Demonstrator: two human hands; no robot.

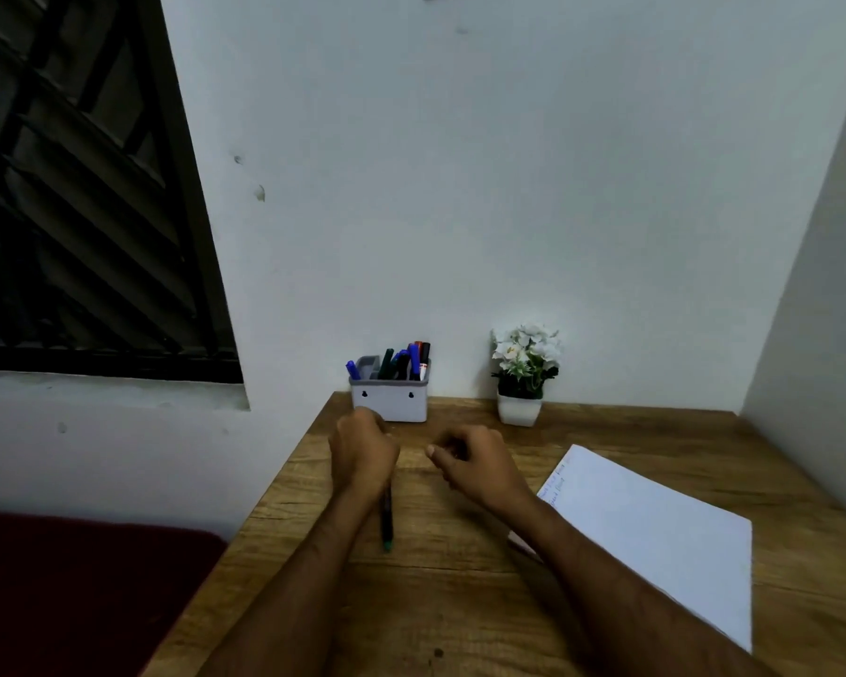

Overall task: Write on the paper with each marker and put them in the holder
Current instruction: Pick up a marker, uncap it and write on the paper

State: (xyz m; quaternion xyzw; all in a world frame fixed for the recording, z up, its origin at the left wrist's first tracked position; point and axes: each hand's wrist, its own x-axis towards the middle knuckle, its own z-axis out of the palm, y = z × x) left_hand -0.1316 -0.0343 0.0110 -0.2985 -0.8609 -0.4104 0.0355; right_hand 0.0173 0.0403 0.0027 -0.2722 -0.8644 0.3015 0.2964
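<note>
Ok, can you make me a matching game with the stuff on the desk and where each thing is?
Things:
1. green marker
2. holder
3. flower pot
4. paper

Places:
A. at the wall, right of the holder
B. flat on the desk's right side
C. in the left hand
D. at the wall, full of markers

Pairs: 1-C, 2-D, 3-A, 4-B

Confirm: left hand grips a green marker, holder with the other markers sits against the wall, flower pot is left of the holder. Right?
Not quite. In the head view the flower pot stands to the right of the holder, not the left. The rest holds: the left hand grips a green marker, and the holder with the other markers sits against the wall.
</note>
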